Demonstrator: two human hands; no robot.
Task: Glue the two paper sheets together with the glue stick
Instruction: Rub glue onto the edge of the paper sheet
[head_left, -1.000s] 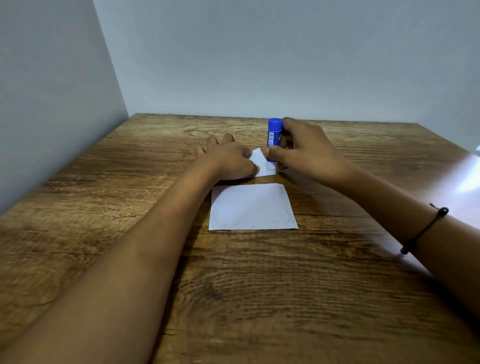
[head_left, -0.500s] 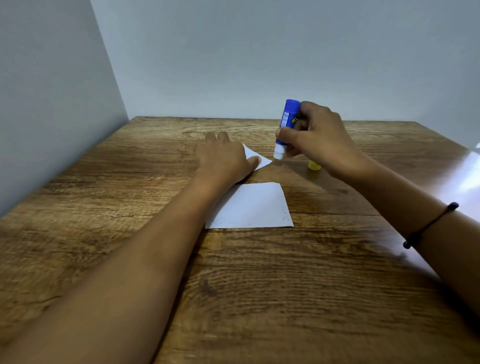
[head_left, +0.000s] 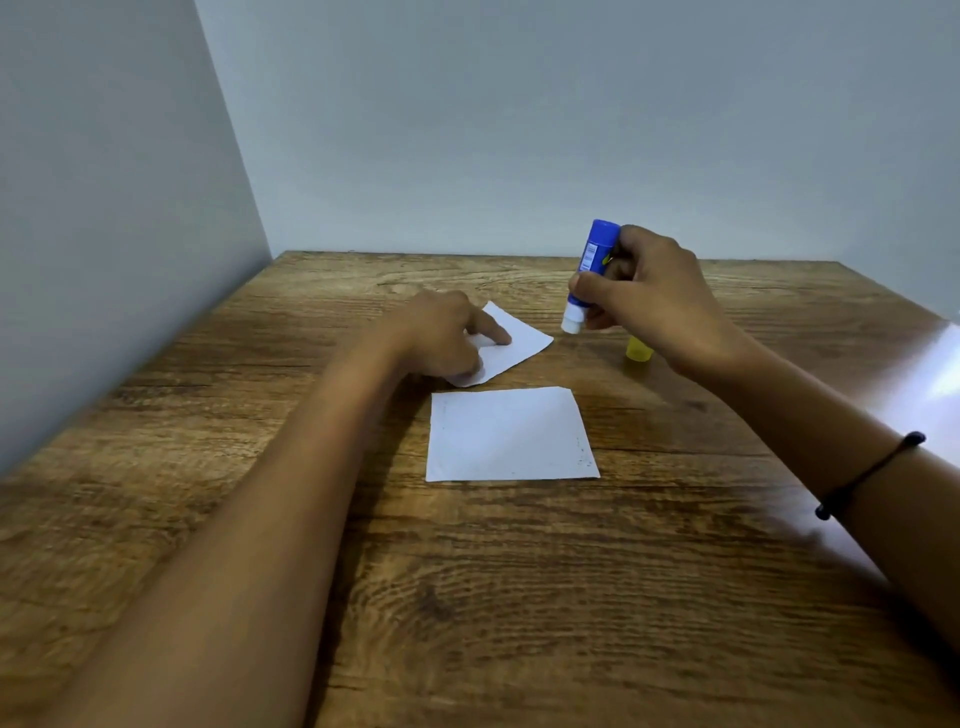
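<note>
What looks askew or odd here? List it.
Only the far sheet lies askew, turned diagonally to the squarely set near sheet, with the left hand pressing on it. Nothing spilled or torn.

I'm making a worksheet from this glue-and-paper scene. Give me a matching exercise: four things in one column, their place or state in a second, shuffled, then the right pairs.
Things:
1. glue stick
2. yellow cap
3. far sheet
4. near sheet

States:
A. lies flat, untouched
B. pressed down by the left hand
C. held tip-down in the right hand
D. stands on the table under the right hand

Pairs: 1-C, 2-D, 3-B, 4-A
</note>
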